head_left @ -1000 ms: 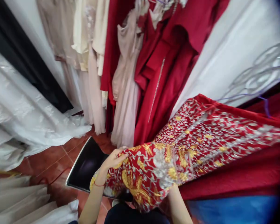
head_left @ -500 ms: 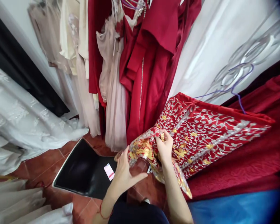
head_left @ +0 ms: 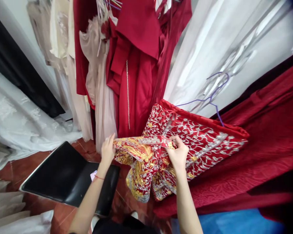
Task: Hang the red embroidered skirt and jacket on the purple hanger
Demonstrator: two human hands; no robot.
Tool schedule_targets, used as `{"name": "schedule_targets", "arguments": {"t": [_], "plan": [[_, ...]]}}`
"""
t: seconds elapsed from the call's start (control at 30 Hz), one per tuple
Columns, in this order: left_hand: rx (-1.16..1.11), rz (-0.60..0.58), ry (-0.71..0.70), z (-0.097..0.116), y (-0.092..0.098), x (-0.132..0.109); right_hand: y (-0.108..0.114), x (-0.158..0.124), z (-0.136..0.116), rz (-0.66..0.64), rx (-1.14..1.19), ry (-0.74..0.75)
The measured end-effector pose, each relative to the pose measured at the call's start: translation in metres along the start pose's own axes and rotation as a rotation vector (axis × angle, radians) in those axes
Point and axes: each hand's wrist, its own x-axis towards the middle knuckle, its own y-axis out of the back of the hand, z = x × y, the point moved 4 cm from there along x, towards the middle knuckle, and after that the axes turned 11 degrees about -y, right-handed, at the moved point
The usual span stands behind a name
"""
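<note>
An embroidered red, gold and silver garment point(head_left: 141, 162) is stretched between my two hands, its lower parts hanging in folds. My left hand point(head_left: 108, 149) is closed around its left end. On the other side my right hand point(head_left: 179, 151) pinches a red edge between thumb and fingers. Just behind the right hand, a red skirt with silver and gold embroidery point(head_left: 205, 130) hangs tilted on a purple wire hanger point(head_left: 216, 91). What exact kind of garment I hold cannot be made out from its folds.
Red dresses point(head_left: 136, 81) and pale dresses point(head_left: 100, 81) hang ahead. White lace gowns point(head_left: 19, 120) are at the left. A black seat-like panel point(head_left: 56, 172) carries a phone point(head_left: 93, 175) above the tiled floor point(head_left: 122, 191). Blue fabric point(head_left: 234, 222) lies lower right.
My left hand has moved left and up, closing on the garment's end, and the garment is now spread wider. The view has shifted right; my right hand still pinches it.
</note>
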Motion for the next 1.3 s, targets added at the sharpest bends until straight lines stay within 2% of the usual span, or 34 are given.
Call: {"name": "schedule_targets", "arguments": {"t": [0.1,0.2,0.3,0.4,0.5,0.57,0.63,0.7,0.77,0.87,0.97,1.03,1.07,1.17,1.23,1.3], "plan": [[0.114,-0.131,0.078,0.016,0.015,0.033,0.026,0.003,0.017,0.006,-0.189,0.106],[0.197,-0.264,0.108,0.047,0.022,0.06,0.046,0.004,0.024,0.033,-0.223,0.229],[0.219,-0.273,0.082,0.081,0.029,0.082,0.051,0.007,0.023,0.003,-0.238,0.286],[0.229,-0.25,0.09,0.104,0.034,0.099,0.033,0.007,0.022,-0.118,-0.354,0.307],[0.251,-0.247,0.091,0.113,0.036,0.111,0.006,0.007,0.028,-0.279,-0.423,0.308],[0.256,-0.242,0.063,0.113,0.037,0.116,-0.007,0.013,0.034,-0.331,-0.346,0.276],[0.232,-0.253,-0.022,0.112,0.037,0.118,-0.017,0.023,0.033,-0.35,-0.178,0.238],[0.204,-0.265,-0.124,0.111,0.035,0.118,-0.028,0.033,0.022,-0.372,0.008,0.209],[0.211,-0.262,-0.148,0.107,0.032,0.121,-0.044,0.041,0.002,-0.423,0.152,0.205],[0.211,-0.281,-0.038,0.092,0.025,0.134,-0.075,0.045,-0.033,-0.567,0.238,0.285],[0.132,-0.291,0.041,0.074,0.019,0.157,-0.093,0.054,-0.057,-0.655,0.184,0.398],[0.148,-0.244,0.038,0.064,0.02,0.175,-0.091,0.068,-0.067,-0.617,0.139,0.469],[0.186,-0.21,0.025,0.061,0.021,0.184,-0.085,0.078,-0.071,-0.552,0.112,0.507],[0.318,-0.127,-0.034,0.061,0.027,0.212,-0.06,0.113,-0.08,-0.187,-0.057,0.593],[0.395,-0.124,-0.054,0.066,0.029,0.233,-0.051,0.134,-0.083,0.046,-0.266,0.619],[0.464,-0.154,-0.062,0.075,0.029,0.258,-0.055,0.152,-0.082,0.146,-0.479,0.618]]}}
